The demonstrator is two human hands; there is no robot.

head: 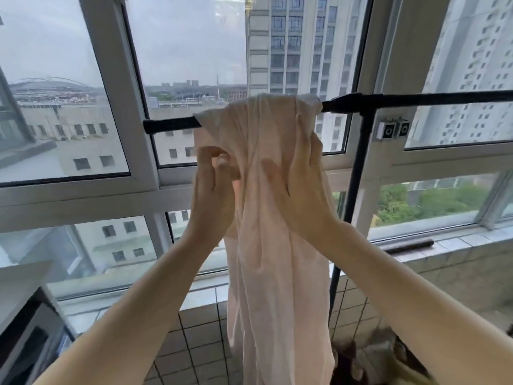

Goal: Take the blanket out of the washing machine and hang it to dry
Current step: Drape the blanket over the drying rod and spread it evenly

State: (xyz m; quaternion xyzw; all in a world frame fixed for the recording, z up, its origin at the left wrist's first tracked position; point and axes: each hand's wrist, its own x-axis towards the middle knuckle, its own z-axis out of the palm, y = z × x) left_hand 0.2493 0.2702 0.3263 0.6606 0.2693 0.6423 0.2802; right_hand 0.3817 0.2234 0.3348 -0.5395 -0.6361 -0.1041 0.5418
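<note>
A high-rise home's enclosed balcony: white-framed glass windows (138,173), black metal drying rail (416,100), white-tiled low wall (200,337)

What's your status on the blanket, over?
Left hand pinching a fold, right hand flat on the cloth. Blanket draped over black rail, bunched narrow. Rail bare either side.

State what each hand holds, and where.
Left hand pinches the blanket at its left edge below the rail; right hand presses flat on its right folds.
</note>
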